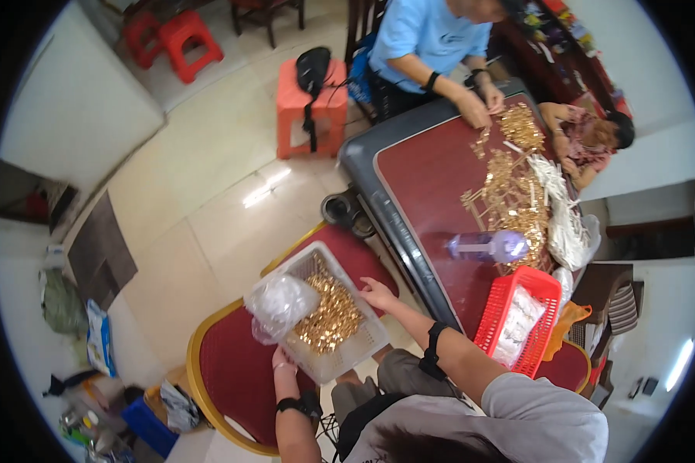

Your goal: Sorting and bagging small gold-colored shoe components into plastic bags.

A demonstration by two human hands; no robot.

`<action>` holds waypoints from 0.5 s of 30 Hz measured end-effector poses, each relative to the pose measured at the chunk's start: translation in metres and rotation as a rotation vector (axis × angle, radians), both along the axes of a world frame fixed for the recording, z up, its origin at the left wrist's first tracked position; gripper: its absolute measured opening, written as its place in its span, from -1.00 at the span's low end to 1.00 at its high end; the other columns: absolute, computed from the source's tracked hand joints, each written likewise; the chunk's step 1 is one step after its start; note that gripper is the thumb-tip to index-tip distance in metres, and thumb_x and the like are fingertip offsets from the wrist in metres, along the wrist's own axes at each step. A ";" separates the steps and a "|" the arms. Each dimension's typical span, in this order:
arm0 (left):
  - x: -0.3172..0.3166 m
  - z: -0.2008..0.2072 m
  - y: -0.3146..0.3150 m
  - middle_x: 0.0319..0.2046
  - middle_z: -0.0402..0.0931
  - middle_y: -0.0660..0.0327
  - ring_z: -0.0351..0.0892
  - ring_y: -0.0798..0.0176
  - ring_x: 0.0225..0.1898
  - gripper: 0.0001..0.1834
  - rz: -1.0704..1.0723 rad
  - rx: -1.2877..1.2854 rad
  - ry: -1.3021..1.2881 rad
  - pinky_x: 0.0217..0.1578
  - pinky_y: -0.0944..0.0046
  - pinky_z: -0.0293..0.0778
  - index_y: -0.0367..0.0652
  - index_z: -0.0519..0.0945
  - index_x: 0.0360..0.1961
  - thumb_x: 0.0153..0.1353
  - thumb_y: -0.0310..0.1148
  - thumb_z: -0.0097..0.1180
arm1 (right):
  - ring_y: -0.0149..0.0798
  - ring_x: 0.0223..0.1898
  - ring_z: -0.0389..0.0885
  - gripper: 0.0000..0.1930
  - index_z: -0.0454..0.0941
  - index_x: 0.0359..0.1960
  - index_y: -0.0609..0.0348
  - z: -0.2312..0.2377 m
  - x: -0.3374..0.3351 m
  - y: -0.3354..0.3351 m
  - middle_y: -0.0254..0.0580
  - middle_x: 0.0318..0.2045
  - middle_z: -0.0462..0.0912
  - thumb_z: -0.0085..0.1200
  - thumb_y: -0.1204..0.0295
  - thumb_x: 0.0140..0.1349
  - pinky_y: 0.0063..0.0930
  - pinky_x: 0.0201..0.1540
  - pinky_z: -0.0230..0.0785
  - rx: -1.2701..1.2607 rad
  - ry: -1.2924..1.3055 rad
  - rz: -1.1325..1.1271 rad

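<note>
A whitish plastic basket (346,365) stands tilted in view in front of me, over the red chair seats. Many small shiny gold pieces (328,315) lie loose inside it. On its left side sits a crumpled clear plastic bag (283,302), partly over the rim. My left hand (284,363) grips the basket's near left side, some fingers hidden by its wall. At the right rim is my right hand (378,295), its fingers stretched toward the basket and apart, with nothing seen in them.
A dark red table (417,185) to the right bears gold pieces (510,193), white strips (560,224), a purple-tinted bottle (490,246) and a red basket (527,320). Two people work at its far side. Red-seated chairs (228,370) surround me; an orange-red stool (310,108) stands farther off.
</note>
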State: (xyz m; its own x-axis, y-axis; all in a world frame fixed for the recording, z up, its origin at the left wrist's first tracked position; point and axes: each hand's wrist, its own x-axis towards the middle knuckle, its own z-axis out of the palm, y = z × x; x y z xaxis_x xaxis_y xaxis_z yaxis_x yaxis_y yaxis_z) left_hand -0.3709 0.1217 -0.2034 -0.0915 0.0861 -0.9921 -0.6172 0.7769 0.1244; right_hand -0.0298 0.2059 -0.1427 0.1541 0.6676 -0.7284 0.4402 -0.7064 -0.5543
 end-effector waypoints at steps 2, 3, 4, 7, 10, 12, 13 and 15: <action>0.000 0.004 0.000 -0.16 0.54 0.30 0.51 0.22 -0.09 -0.64 0.046 -0.018 0.032 -0.10 0.10 0.47 -0.04 0.52 -0.10 0.15 -0.09 0.04 | -0.29 -0.32 0.55 -0.41 0.35 0.10 0.02 -0.010 -0.017 -0.008 -0.22 -0.42 0.55 0.19 0.28 -0.04 -0.43 -0.24 0.38 0.032 -0.023 0.088; 0.003 0.013 0.000 -0.26 0.57 0.31 0.55 0.21 -0.19 -0.69 0.107 -0.038 0.054 -0.18 0.11 0.51 -0.03 0.55 -0.18 0.14 -0.10 0.06 | -0.27 -0.42 0.53 -0.47 0.39 -0.02 0.02 -0.009 -0.027 -0.009 -0.26 -0.49 0.52 0.22 0.27 -0.10 -0.39 -0.33 0.38 0.049 -0.050 0.035; -0.008 0.014 -0.007 -0.26 0.57 0.31 0.55 0.21 -0.19 -0.69 0.129 -0.056 0.079 -0.18 0.11 0.51 -0.03 0.55 -0.18 0.14 -0.10 0.06 | -0.26 -0.46 0.52 -0.52 0.39 -0.10 0.04 -0.002 -0.040 -0.004 -0.28 -0.52 0.50 0.23 0.28 -0.11 -0.36 -0.35 0.37 0.013 -0.001 -0.017; -0.008 0.008 0.000 -0.33 0.57 0.30 0.56 0.21 -0.26 -0.77 0.149 -0.042 -0.015 -0.21 0.13 0.52 -0.05 0.55 -0.29 0.11 -0.17 0.10 | -0.25 -0.45 0.52 -0.59 0.41 -0.18 0.04 -0.014 -0.031 0.003 -0.28 -0.53 0.50 0.22 0.27 -0.10 -0.36 -0.35 0.36 0.129 -0.121 0.078; -0.011 0.012 -0.003 -0.34 0.56 0.31 0.55 0.22 -0.24 -0.80 0.124 -0.136 -0.017 -0.18 0.13 0.49 -0.06 0.56 -0.31 0.10 -0.20 0.10 | -0.18 -0.38 0.56 -0.65 0.44 -0.25 0.05 -0.007 -0.031 0.021 -0.20 -0.47 0.53 0.21 0.25 -0.09 -0.29 -0.31 0.37 -0.011 -0.159 0.180; -0.007 0.016 -0.003 -0.37 0.56 0.33 0.54 0.23 -0.21 -0.81 0.134 -0.173 -0.011 -0.16 0.15 0.47 -0.05 0.56 -0.34 0.09 -0.20 0.11 | 0.01 -0.16 0.54 -0.68 0.45 -0.21 0.05 0.000 -0.033 0.019 -0.06 -0.25 0.56 0.13 0.37 -0.07 -0.17 -0.13 0.38 0.055 -0.287 0.349; -0.005 0.018 -0.003 -0.38 0.57 0.33 0.54 0.23 -0.21 -0.81 0.136 -0.151 -0.053 -0.16 0.13 0.47 -0.05 0.57 -0.35 0.08 -0.20 0.12 | 0.03 -0.13 0.52 -0.71 0.45 -0.21 0.06 0.004 -0.033 0.017 -0.03 -0.20 0.55 0.09 0.39 -0.04 -0.16 -0.09 0.37 0.051 -0.322 0.351; -0.010 0.016 -0.003 -0.39 0.57 0.34 0.54 0.23 -0.22 -0.81 0.129 -0.103 -0.089 -0.15 0.11 0.47 -0.05 0.57 -0.36 0.08 -0.20 0.12 | 0.02 -0.19 0.53 -0.73 0.46 -0.25 0.07 -0.001 -0.027 0.009 -0.04 -0.27 0.55 0.11 0.32 -0.03 -0.16 -0.16 0.37 0.153 -0.327 0.296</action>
